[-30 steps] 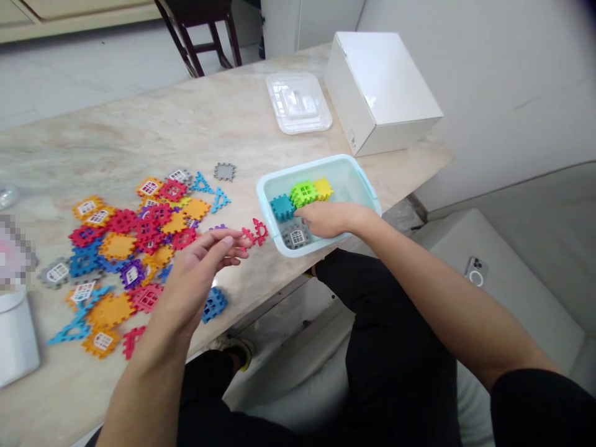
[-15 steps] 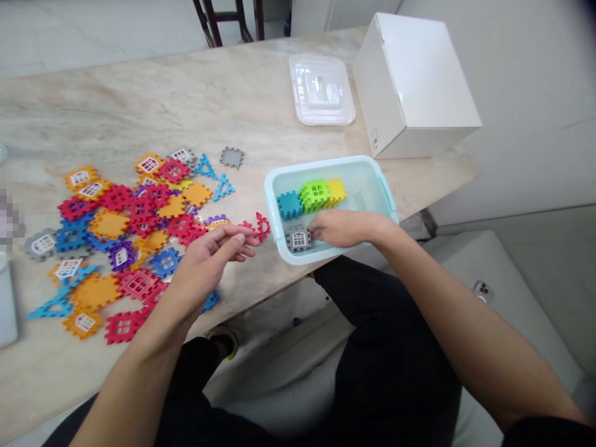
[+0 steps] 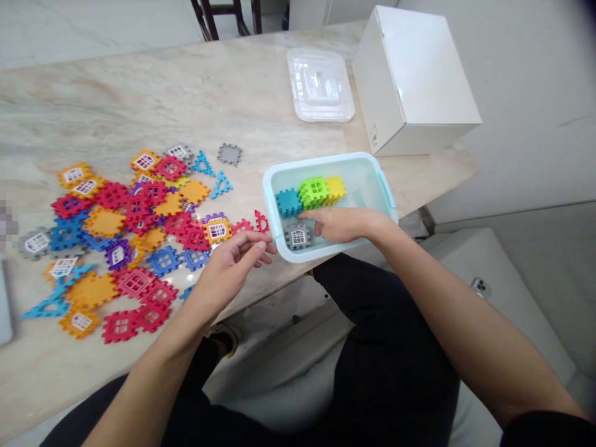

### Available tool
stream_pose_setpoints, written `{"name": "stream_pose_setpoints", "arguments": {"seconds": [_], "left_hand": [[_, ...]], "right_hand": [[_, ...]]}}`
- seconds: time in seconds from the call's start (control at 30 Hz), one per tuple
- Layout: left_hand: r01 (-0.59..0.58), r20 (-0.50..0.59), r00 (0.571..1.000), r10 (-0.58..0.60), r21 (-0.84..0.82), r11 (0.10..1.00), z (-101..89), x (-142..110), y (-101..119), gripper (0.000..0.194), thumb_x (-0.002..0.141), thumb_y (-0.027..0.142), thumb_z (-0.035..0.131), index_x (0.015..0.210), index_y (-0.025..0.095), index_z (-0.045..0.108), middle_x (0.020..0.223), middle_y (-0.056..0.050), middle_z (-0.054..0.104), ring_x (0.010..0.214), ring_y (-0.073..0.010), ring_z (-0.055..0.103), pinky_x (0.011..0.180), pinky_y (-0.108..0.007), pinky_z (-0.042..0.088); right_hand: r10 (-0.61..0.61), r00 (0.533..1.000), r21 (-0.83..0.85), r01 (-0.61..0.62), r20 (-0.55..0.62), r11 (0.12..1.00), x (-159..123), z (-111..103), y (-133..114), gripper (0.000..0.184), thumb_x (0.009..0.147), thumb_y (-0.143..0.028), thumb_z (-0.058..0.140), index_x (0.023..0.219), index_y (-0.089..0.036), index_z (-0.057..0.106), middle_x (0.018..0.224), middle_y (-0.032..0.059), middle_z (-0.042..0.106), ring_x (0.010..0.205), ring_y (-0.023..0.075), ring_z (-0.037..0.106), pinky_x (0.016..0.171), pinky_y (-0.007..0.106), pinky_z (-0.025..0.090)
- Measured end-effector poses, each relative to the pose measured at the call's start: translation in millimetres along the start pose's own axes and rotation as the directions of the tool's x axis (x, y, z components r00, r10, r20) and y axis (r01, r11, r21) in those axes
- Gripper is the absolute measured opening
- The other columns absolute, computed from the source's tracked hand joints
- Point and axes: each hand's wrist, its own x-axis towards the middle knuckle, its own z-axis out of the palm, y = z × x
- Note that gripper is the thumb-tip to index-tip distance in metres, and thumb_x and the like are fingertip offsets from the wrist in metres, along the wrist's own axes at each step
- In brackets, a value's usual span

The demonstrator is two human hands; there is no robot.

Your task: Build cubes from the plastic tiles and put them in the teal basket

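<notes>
Four colour groups sit in the tub [image 3: 357, 198]: a teal stack [image 3: 288, 202], a green stack [image 3: 313, 191] and a yellow stack [image 3: 334, 188] in a row, with a gray tile [image 3: 297, 237] on the near side of the teal; how many lie under it is hard to tell. That part looks done. Far more is left: the pile [image 3: 138, 205] of red, orange, blue and purple tiles lies mixed on the table [image 3: 162, 105], with a gray square [image 3: 230, 154] at its far edge and a red arch [image 3: 261, 221] just beside the tub. By my judgement, the sorting is at an early stage.

The right hand [image 3: 342, 225] is inside the tub, forefinger out and thumb apart from it; no tile shows between them. Whether the forefinger touches the teal stack, I cannot tell. The left hand [image 3: 237, 257] is half spread, fingers loosely bent near the tub's rim, with nothing visible in it.
</notes>
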Motion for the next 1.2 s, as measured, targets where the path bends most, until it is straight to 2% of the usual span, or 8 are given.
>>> {"name": "stream_pose_setpoints", "arguments": {"seconds": [0.2, 0.33, 0.5, 0.7, 0.9, 1.0, 1.07, 1.2], "left_hand": [[-0.005, -0.004, 1.0, 0.005, 0.009, 1.0, -1.8, 2, -4, 0.039, 0.095, 0.057, 0.078, 0.109, 0.02, 0.077, 0.093, -0.008, 0.084, 0.084, -0.0249, 0.079, 0.082, -0.038, 0.064], [0.007, -0.002, 1.0, -0.007, 0.001, 1.0, -2.4, 3, -5, 0.04, 0.095, 0.058, 0.079, 0.109, 0.02, 0.078, 0.094, -0.008, 0.084, 0.083, -0.0251, 0.079, 0.081, -0.038, 0.064], [0.013, -0.037, 0.999, -0.013, 0.002, 1.0, -1.3, 2, -1, 0.037, 0.094, 0.056, 0.081, 0.108, 0.021, 0.081, 0.092, -0.009, 0.084, 0.083, -0.0258, 0.079, 0.081, -0.038, 0.063], [0.008, -0.043, 0.999, -0.009, -0.005, 1.0, -4.3, 3, 1, 0.037, 0.093, 0.055, 0.081, 0.105, 0.02, 0.082, 0.097, -0.011, 0.085, 0.082, -0.0242, 0.077, 0.079, -0.035, 0.061], [-0.057, -0.095, 0.994, 0.053, -0.033, 0.998, -14.5, -3, 7, 0.035, 0.094, 0.052, 0.081, 0.106, 0.019, 0.081, 0.102, -0.011, 0.086, 0.084, -0.0228, 0.077, 0.08, -0.035, 0.06], [-0.092, -0.18, 0.98, 0.08, -0.058, 0.994, -29.1, -15, 10, 0.035, 0.094, 0.051, 0.081, 0.108, 0.019, 0.08, 0.102, -0.011, 0.085, 0.086, -0.0224, 0.078, 0.081, -0.034, 0.059], [-0.102, -0.253, 0.964, 0.082, -0.068, 0.992, -43.4, -25, 9, 0.034, 0.094, 0.05, 0.082, 0.108, 0.019, 0.08, 0.102, -0.01, 0.085, 0.087, -0.0221, 0.078, 0.081, -0.033, 0.058], [-0.12, -0.373, 0.925, 0.076, -0.096, 0.988, -75.6, -50, -1, 0.033, 0.091, 0.047, 0.083, 0.106, 0.018, 0.079, 0.1, -0.009, 0.084, 0.085, -0.0206, 0.078, 0.08, -0.032, 0.057]], "right_hand": [[-0.019, 0.999, -0.001, 0.019, 0.045, 1.0, -3, -5, -2, 0.054, 0.099, -0.007, 0.058, 0.147, -0.022, 0.076, 0.143, 0.0117, 0.082, 0.122, 0.0313, 0.081, 0.103, 0.035, 0.062], [-0.044, 0.998, -0.023, 0.046, 0.053, 0.999, -4, -6, -5, 0.047, 0.1, -0.008, 0.057, 0.139, -0.021, 0.079, 0.136, 0.0111, 0.084, 0.116, 0.0288, 0.081, 0.098, 0.032, 0.061], [-0.066, 0.998, -0.015, 0.066, -0.003, 0.998, -4, -5, -5, 0.051, 0.1, -0.008, 0.058, 0.144, -0.023, 0.079, 0.146, 0.0104, 0.081, 0.128, 0.0322, 0.078, 0.108, 0.037, 0.058], [-0.1, 0.994, -0.003, 0.101, 0.031, 0.995, -4, -4, -5, 0.05, 0.104, -0.01, 0.055, 0.147, -0.022, 0.077, 0.146, 0.0112, 0.081, 0.127, 0.0317, 0.079, 0.109, 0.037, 0.059], [0.016, 1.0, 0.05, -0.015, -0.02, 0.999, -24, -10, -4, 0.052, 0.107, -0.024, 0.064, 0.159, -0.021, 0.07, 0.165, 0.0133, 0.068, 0.148, 0.0349, 0.069, 0.125, 0.044, 0.053], [0.024, 0.993, 0.024, -0.021, -0.12, 0.999, -43, -15, -8, 0.046, 0.111, -0.033, 0.06, 0.152, -0.021, 0.074, 0.16, 0.0133, 0.072, 0.145, 0.0361, 0.07, 0.122, 0.047, 0.054], [0.018, 0.967, 0.037, -0.009, -0.256, 0.999, -56, -17, -15, 0.042, 0.112, -0.036, 0.057, 0.145, -0.021, 0.078, 0.148, 0.0134, 0.079, 0.135, 0.0359, 0.074, 0.114, 0.047, 0.058], [0.021, 0.82, 0.146, 0.077, -0.572, 0.986, -67, -18, -48, 0.039, 0.111, -0.037, 0.055, 0.137, -0.02, 0.078, 0.126, 0.0129, 0.085, 0.113, 0.0315, 0.078, 0.102, 0.045, 0.061]]}}
